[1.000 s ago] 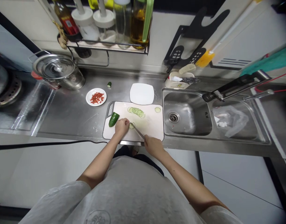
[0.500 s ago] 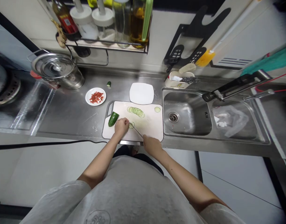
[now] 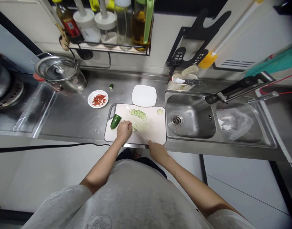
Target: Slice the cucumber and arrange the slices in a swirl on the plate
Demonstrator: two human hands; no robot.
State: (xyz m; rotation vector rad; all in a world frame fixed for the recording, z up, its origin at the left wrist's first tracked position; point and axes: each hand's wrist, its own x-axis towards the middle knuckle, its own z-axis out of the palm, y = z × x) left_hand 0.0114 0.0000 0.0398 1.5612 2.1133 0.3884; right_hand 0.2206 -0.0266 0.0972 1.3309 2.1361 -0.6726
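My right hand (image 3: 158,151) is closed on the handle of a knife (image 3: 142,137), whose thin blade slants up and left over the white cutting board (image 3: 155,133). Curled at the blade's tip end, my left hand (image 3: 124,130) is closed over a cucumber piece that it mostly hides. Against the blade lies a pale round cucumber slice (image 3: 134,128). Beyond it is an overlapping row of cucumber slices (image 3: 138,114), and one single slice (image 3: 160,112) rests near the board's far right corner. A larger cut length of dark green cucumber (image 3: 115,121) lies left of my left hand.
Behind the board are a white plate (image 3: 144,95), a round plate (image 3: 90,103) of chopped red bits and a cucumber end (image 3: 111,86). A lidded steel pot (image 3: 71,79) stands left. The sink (image 3: 191,108) adjoins the right side. Above hangs a condiment rack (image 3: 112,47).
My right hand has drawn the knife slightly back to the right, toward the board's near edge. My left hand stays in place on the cucumber piece.
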